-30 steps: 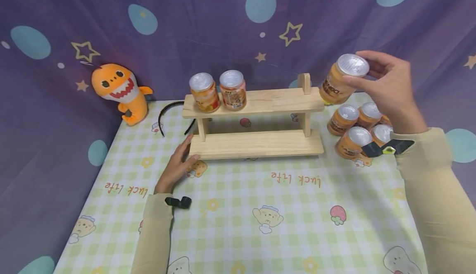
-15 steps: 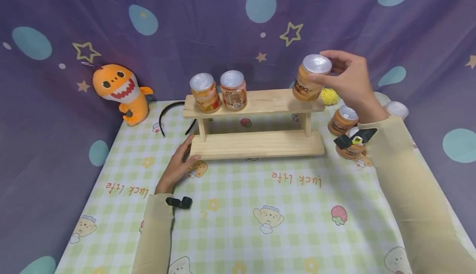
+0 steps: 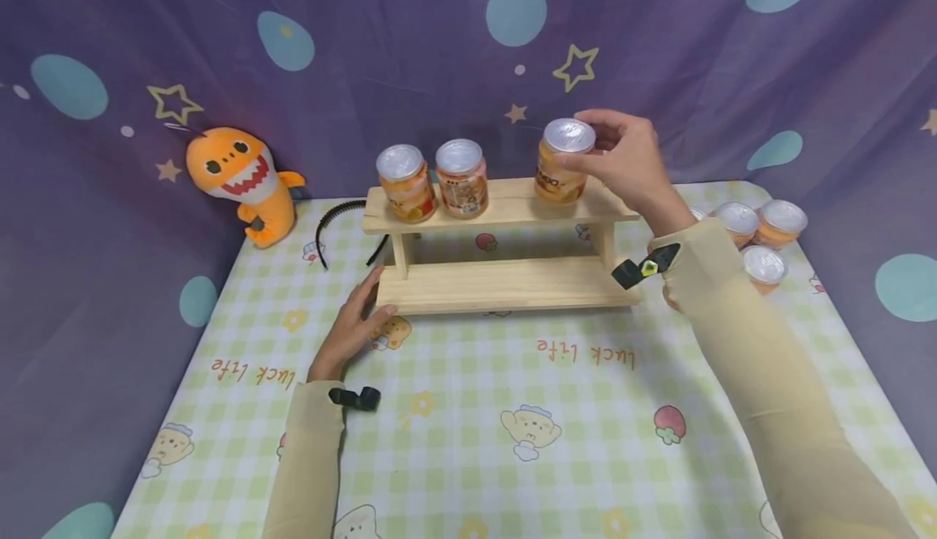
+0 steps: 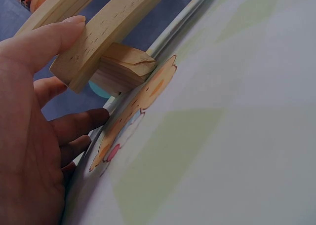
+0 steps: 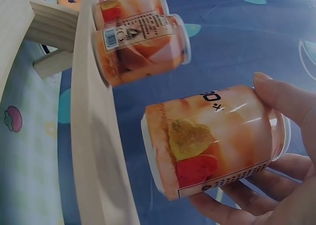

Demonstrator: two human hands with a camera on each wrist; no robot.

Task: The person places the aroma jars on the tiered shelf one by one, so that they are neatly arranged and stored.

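Note:
My right hand (image 3: 622,157) grips an orange can (image 3: 562,165) with a silver lid near its top, thumb on one side and fingers on the other. Fruit pictures cover its label. In the right wrist view, a gap shows between the held can (image 5: 212,141) and the upper board of the wooden shelf (image 3: 505,206). Two similar cans, a left one (image 3: 407,185) and a right one (image 3: 463,181), stand side by side on that board's left part. My left hand (image 3: 350,329) holds the left end of the shelf's lower board, its thumb (image 4: 71,30) on the board.
Several more cans (image 3: 764,264) stand at the right, partly hidden by my right sleeve. An orange shark plush (image 3: 245,181) leans at the back left. A black headband (image 3: 322,230) lies behind the shelf's left end. A checked cloth (image 3: 454,441) covers the table.
My right hand has carried the can leftward from above the group at the right to over the upper board, and lowered it slightly. My left hand has stayed at the shelf's end.

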